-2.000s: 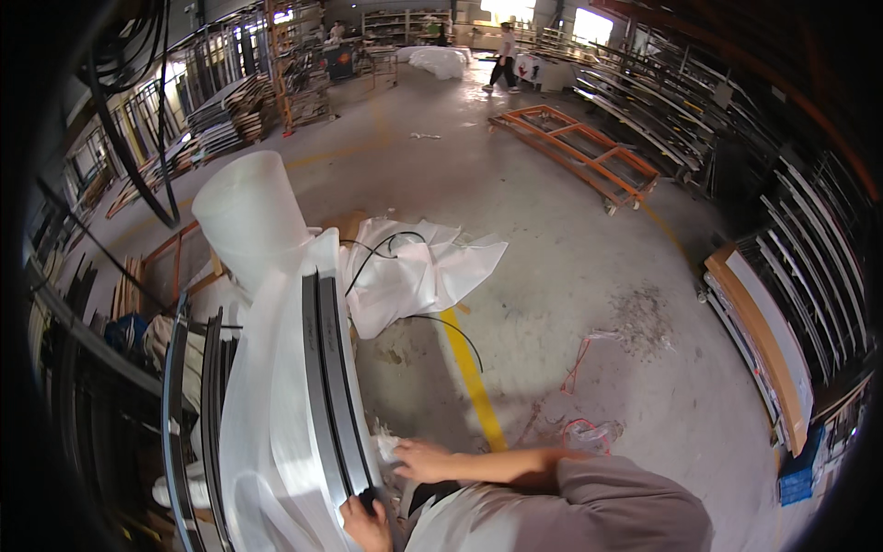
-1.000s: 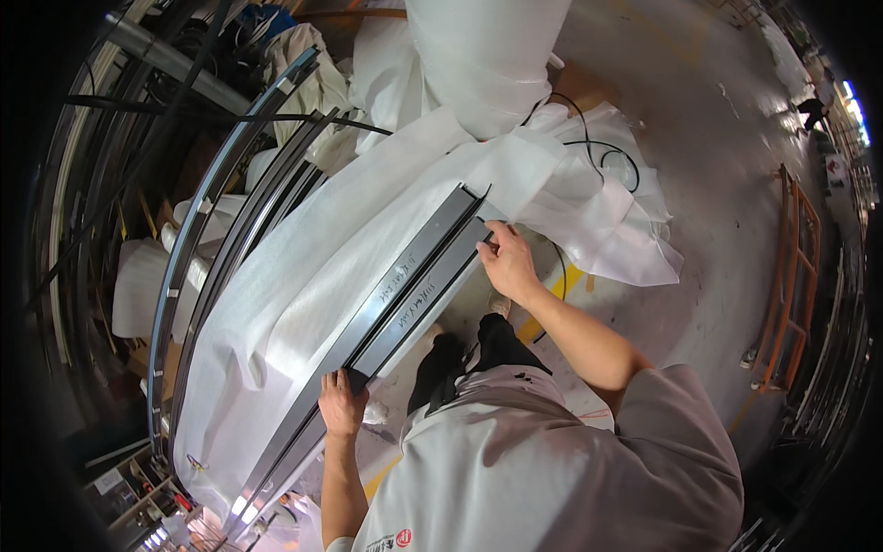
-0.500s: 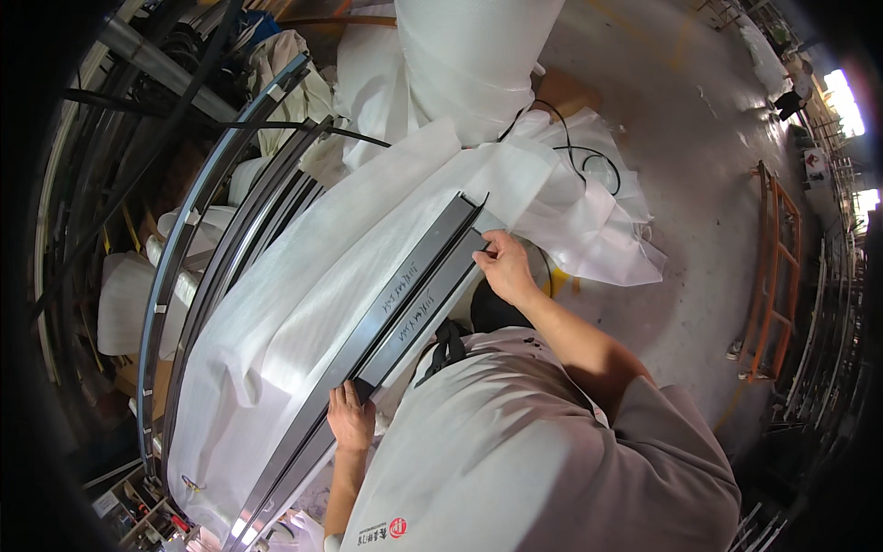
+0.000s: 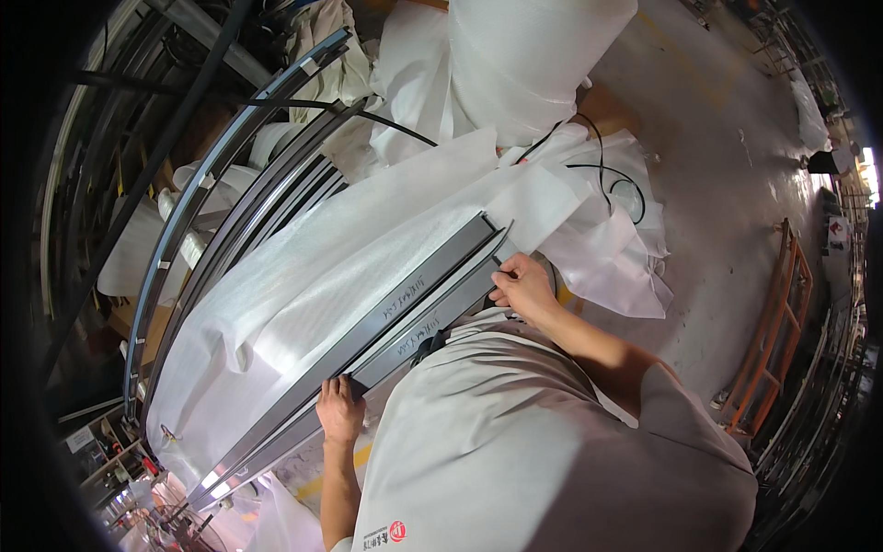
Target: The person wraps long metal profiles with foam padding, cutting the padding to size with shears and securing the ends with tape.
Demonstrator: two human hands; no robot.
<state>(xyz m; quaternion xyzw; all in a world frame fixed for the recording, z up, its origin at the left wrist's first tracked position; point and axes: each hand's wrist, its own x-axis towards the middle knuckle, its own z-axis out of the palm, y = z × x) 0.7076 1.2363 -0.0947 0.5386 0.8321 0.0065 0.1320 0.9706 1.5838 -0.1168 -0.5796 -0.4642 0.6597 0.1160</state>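
Two long dark grey metal profiles [image 4: 405, 299] lie side by side on white foam wrap, slanting from lower left to upper right, with handwritten marks on their faces. My left hand [image 4: 339, 410] curls its fingers over the nearer profile, partway along, beside a dark patch at its edge. At the upper right end, my right hand [image 4: 526, 289] pinches the nearer profile's end corner between thumb and fingers. A thin dark strip [image 4: 505, 235] stands out by that end; whether my fingers also hold it cannot be made out.
White foam wrap [image 4: 248, 322] spreads under the profiles, and a big foam roll [image 4: 538, 64] stands beyond. Curved metal frames [image 4: 198, 179] rise on the left. A black cable [image 4: 602, 166] loops over the wrap. An orange metal rack [image 4: 773, 331] stands on the right.
The view has shifted, and the profiles lie at a flatter slant. My right hand has stayed at the profile's end, its fingers more curled. My left hand keeps its place on the profile.
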